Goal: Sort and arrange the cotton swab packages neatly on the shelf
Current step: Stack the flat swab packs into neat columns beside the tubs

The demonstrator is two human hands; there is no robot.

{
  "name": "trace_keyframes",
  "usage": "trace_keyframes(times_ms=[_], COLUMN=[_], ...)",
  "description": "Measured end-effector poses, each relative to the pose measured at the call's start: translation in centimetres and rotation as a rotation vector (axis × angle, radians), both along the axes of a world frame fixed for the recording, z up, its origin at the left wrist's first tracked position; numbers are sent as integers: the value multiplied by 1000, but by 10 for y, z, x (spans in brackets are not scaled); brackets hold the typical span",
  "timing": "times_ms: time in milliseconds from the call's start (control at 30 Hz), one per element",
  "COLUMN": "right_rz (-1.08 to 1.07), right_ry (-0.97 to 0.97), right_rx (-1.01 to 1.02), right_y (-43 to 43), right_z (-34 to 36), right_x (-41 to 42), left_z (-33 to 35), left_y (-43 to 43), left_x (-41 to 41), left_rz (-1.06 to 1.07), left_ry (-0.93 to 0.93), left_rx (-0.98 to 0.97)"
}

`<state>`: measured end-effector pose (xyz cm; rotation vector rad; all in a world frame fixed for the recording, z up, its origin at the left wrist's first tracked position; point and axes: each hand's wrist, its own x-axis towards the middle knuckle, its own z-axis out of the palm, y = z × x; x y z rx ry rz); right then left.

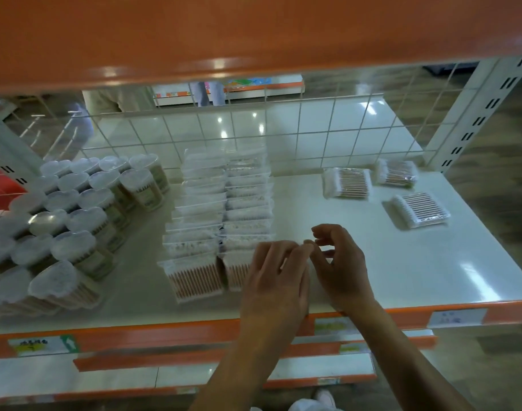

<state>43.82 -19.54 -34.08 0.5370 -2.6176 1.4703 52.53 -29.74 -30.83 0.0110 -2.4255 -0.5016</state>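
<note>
Two rows of clear flat cotton swab packages (221,215) stand upright in the middle of the white shelf (402,262). Three loose swab packages lie flat at the back right: one (347,183), another (397,172) and a third (421,209). My left hand (276,277) hovers at the front end of the right row, fingers spread, covering part of the front package. My right hand (339,262) is beside it, fingers loosely curled and apart, with nothing in it. The fingertips of both hands nearly touch.
Round lidded tubs of cotton swabs (73,215) fill the left side in stacked rows. A wire grid panel (298,129) closes the back. An orange shelf (224,34) hangs overhead. The front edge (165,330) is orange with price labels. A slotted upright (476,114) stands at the right.
</note>
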Motion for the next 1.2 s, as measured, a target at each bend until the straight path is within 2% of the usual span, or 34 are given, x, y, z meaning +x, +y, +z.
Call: trace_keyframes(times_ms=[167, 300, 500, 667, 900, 1200], right_rz=[-12, 21, 24, 15, 96, 90], right_ry=[12, 53, 231, 274, 191, 144], right_rx=[39, 160, 357, 492, 615, 559], right_y=[17, 29, 38, 45, 48, 49], right_z=[2, 0, 3, 9, 4, 0], right_x=[-23, -46, -88, -128, -164, -157], left_z=[0, 1, -17, -35, -47, -49], left_y=[27, 41, 53, 54, 53, 50], left_x=[-21, -41, -71, -89, -98, -98], left_rz=[-55, -33, -43, 13, 104, 181], left_ry=[20, -77, -161, -246, -243, -199], left_rx=[24, 8, 31, -13, -59, -47])
